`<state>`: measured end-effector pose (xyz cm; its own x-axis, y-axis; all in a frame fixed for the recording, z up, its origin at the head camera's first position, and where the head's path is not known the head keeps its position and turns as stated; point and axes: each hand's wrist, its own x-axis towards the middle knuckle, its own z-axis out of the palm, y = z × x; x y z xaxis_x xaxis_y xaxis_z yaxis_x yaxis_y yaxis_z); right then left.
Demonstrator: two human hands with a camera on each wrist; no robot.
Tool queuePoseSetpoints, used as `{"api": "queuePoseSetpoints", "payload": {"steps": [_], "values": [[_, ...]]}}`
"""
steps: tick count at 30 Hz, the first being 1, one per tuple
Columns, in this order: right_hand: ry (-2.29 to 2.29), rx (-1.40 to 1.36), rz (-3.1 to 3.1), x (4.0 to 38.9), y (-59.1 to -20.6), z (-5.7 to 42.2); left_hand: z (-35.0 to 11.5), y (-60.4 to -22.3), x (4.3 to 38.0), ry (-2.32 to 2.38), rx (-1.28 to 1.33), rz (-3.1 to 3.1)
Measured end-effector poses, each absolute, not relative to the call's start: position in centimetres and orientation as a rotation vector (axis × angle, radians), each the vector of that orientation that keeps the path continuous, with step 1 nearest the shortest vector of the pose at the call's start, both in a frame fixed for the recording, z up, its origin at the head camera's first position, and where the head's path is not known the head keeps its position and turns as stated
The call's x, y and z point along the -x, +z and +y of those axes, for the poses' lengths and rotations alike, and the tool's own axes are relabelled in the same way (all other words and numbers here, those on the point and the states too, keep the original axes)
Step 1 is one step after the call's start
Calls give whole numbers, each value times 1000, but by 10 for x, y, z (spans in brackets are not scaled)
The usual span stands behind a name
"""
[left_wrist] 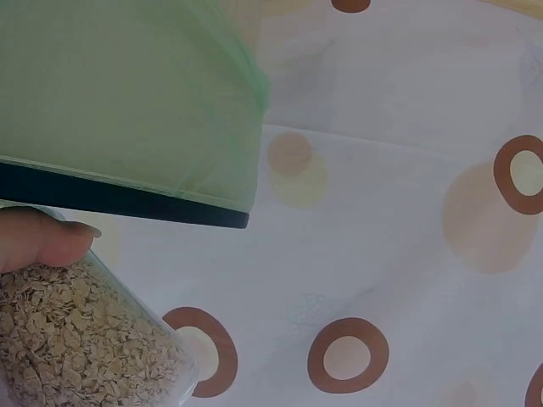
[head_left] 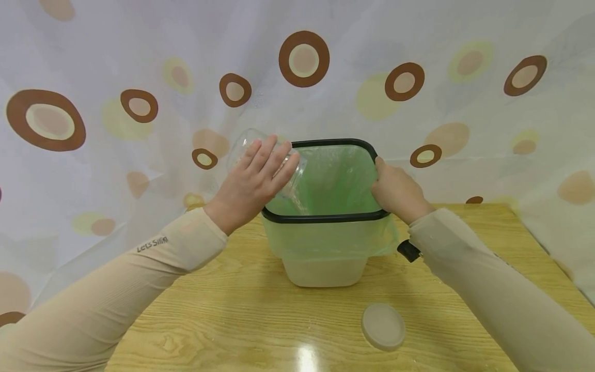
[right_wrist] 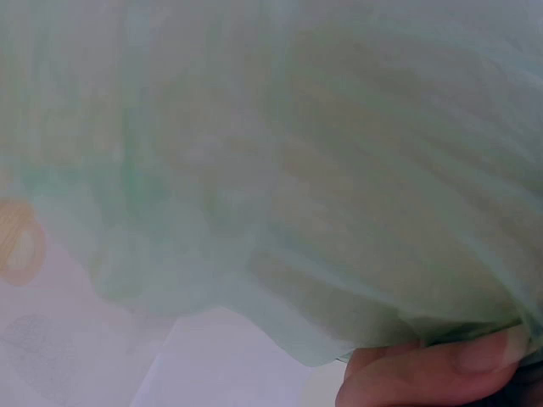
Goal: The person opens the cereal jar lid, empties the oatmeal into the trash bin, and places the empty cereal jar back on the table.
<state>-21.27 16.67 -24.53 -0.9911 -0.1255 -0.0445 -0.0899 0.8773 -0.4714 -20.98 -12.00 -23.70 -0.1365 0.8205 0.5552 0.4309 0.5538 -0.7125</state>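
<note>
My left hand (head_left: pixel 257 183) holds a clear plastic jar (head_left: pixel 241 142) tilted with its mouth over the bin's left side. In the left wrist view the thumb presses the jar, and oat flakes (left_wrist: pixel 85 339) fill much of what shows of it. A thin stream of flakes (head_left: pixel 296 199) falls from the jar's mouth into the bin. The trash bin (head_left: pixel 325 271) stands upright, lined with a green bag (head_left: pixel 334 175) under a black rim (head_left: pixel 325 219). My right hand (head_left: pixel 397 188) grips the rim's right side; its fingers (right_wrist: pixel 433 373) show beside the bag in the right wrist view.
A round beige lid (head_left: pixel 383 326) lies on the wooden table (head_left: pixel 241 320) in front of the bin. Behind and to the sides hangs a white sheet (head_left: pixel 353 26) patterned with circles. A black strap (head_left: pixel 409 251) sits below the right wrist.
</note>
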Motion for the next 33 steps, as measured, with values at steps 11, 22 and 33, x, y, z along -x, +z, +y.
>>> {"api": "queuePoseSetpoints", "payload": {"steps": [11, 22, 33], "values": [[-752, 175, 2973, 211, -243, 167, -117, -237, 210, 516, 1050, -1701], [-759, 165, 2959, 212, -244, 167, -119, -236, 207, 536, 1039, -1743], [-756, 167, 2966, 211, -244, 166, -119, -233, 208, 594, 1043, -1709]]}}
